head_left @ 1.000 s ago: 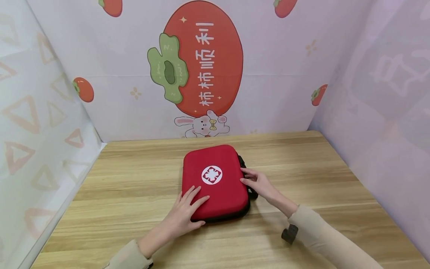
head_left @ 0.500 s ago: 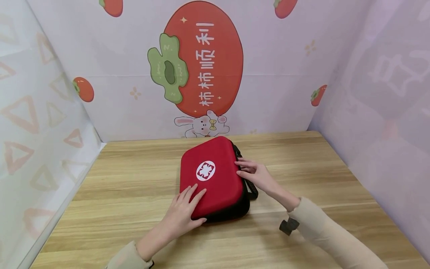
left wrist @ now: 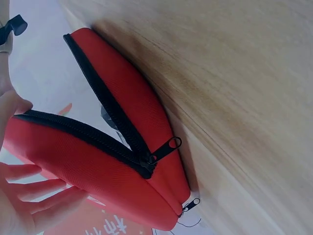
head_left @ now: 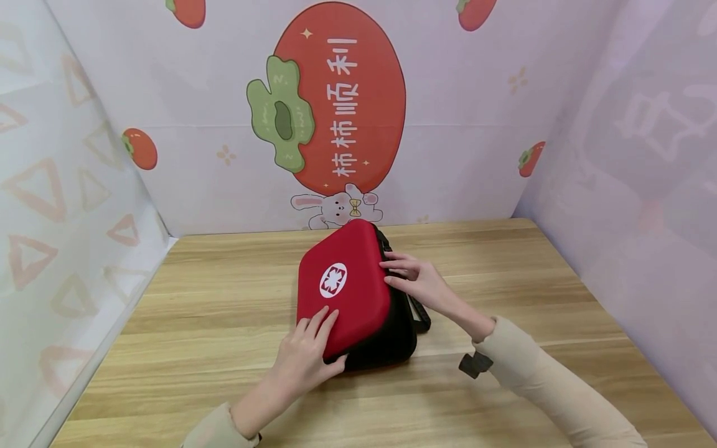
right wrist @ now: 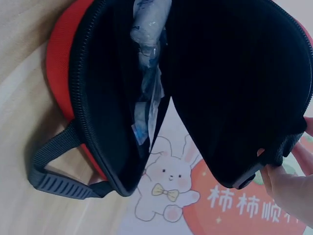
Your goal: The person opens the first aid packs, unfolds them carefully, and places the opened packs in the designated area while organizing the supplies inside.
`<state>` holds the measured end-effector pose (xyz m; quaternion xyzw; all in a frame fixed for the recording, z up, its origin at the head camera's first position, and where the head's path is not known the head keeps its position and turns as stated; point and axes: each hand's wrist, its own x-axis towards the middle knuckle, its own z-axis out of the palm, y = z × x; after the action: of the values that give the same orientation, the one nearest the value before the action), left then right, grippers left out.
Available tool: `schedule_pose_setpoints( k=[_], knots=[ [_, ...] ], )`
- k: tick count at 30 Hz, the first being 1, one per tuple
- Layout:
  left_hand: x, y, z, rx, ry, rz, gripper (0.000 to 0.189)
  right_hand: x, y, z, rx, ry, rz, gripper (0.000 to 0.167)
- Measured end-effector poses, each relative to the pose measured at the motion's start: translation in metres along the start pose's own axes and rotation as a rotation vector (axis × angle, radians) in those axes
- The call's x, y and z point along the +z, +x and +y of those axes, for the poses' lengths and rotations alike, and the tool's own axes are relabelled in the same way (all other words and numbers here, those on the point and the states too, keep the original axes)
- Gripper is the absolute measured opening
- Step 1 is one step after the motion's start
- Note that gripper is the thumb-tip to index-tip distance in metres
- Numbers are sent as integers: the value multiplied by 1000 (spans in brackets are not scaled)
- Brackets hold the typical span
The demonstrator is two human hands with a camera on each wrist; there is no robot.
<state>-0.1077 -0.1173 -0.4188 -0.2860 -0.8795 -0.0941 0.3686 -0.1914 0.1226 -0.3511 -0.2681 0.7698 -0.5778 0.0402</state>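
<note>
Got left hand [head_left: 304, 353] pinching the near edge of the lid [head_left: 347, 261], fingers spread. Between both hands on the worktop [head_left: 224, 298]: red first-aid case [head_left: 358, 298], long axis pretty much straight ahead, lid tipped up along the right side. Pinched there by right hand [head_left: 422, 283], easily the nearer one to the open side.

We wear plain beige sleeves [head_left: 560, 392]; a small, blocky black device [head_left: 476, 364] juts from beneath the right one.
</note>
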Motion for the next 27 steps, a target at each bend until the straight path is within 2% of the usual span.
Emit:
schedule_pose_setpoints(
  k=[6,11,19,22,27],
  knots=[
    [-2,1,1,-17,-10,64,63,-2,0,-6,-51,41,2,33],
    [-3,0,3,-27,-18,81,64,-9,-3,-4,-53,72,28,33],
    [-7,-5,1,-91,-104,39,61,-19,-3,9,3,2,78,34],
    [-8,-8,-2,-104,-142,42,55,-21,-3,17,48,-41,64,36],
    [-11,-11,-5,-121,-189,55,57,-23,-5,42,136,-96,5,38]
  ],
)
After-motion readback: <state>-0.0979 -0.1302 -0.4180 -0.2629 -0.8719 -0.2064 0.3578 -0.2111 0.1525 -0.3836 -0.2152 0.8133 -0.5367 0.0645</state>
